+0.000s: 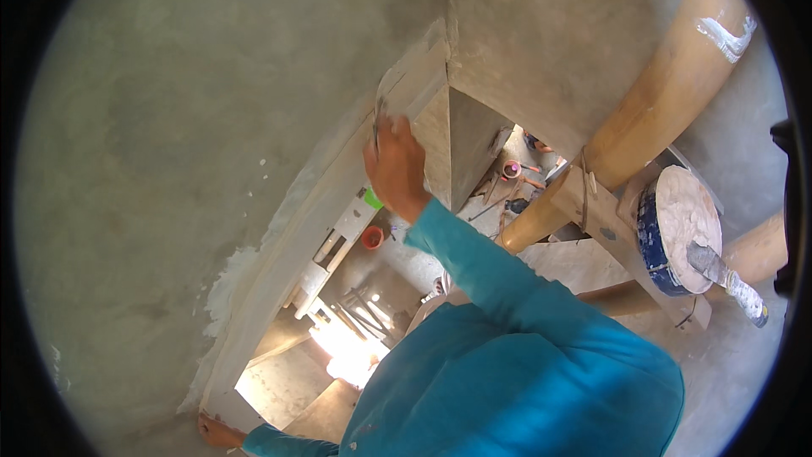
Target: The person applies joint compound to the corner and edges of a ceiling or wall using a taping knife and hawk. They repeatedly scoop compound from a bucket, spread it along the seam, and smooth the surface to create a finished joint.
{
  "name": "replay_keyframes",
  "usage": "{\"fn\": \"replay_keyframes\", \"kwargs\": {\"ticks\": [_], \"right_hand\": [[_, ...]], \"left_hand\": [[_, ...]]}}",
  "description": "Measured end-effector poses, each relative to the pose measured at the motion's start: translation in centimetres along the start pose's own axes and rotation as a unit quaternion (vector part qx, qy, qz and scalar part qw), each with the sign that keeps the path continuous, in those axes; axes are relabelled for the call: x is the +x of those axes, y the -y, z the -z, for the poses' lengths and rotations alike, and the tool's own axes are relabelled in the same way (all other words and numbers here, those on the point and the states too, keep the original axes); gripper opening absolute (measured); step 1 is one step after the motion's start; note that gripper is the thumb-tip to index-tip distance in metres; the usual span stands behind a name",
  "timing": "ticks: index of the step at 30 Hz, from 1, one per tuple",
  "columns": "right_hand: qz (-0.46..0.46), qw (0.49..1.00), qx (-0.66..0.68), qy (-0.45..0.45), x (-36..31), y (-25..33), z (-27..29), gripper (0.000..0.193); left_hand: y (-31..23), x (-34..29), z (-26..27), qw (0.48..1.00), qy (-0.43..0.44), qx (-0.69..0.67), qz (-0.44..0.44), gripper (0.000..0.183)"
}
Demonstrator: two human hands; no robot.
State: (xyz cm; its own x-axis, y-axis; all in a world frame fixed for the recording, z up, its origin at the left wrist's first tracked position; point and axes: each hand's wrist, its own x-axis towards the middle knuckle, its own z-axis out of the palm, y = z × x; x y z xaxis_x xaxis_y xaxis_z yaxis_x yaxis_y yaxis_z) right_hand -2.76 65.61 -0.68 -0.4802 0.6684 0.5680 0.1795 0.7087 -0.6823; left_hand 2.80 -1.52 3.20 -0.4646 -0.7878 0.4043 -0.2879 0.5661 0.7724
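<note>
My right hand is raised at the long sloping concrete edge, its fingers closed round a thin, dark, flat-bladed tool. The tool is seen nearly edge-on and lies close to the wall surface; its handle is hidden in my hand. A pale, uneven band of filler runs along this edge beside the grey-green plastered surface. Low at the left, my left hand closes on the lower end of the same edge, its fingertips partly hidden.
On my right, a blue bucket holds pale paste, with a smeared putty knife lying across it. Thick bamboo poles and a wooden plank stand beside it. Far below are an orange bucket, tools and another person.
</note>
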Motion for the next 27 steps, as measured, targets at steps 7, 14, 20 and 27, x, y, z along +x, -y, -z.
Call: {"fn": "replay_keyframes", "kwargs": {"ticks": [7, 14, 20, 27], "right_hand": [[-0.006, 0.995, 0.031, -0.092, 5.8, -9.4, 3.4, 0.018], [-0.009, 0.995, 0.038, -0.089, 2.1, -6.3, 0.3, 0.023], [0.094, 0.984, 0.149, 0.024, -8.1, 3.0, 0.6, 0.032], [0.111, 0.974, 0.189, 0.057, -9.1, 3.3, 2.6, 0.028]], "left_hand": [[0.1, 0.2, 0.1, 1.000, -0.019, 0.001, 0.006, 0.031], [-0.7, -0.6, 0.4, 1.000, -0.010, 0.004, -0.008, 0.032], [-0.5, -0.2, 0.1, 0.999, -0.012, 0.028, -0.018, 0.032], [-1.9, -1.1, 0.5, 0.999, -0.005, 0.047, -0.006, 0.033]]}}
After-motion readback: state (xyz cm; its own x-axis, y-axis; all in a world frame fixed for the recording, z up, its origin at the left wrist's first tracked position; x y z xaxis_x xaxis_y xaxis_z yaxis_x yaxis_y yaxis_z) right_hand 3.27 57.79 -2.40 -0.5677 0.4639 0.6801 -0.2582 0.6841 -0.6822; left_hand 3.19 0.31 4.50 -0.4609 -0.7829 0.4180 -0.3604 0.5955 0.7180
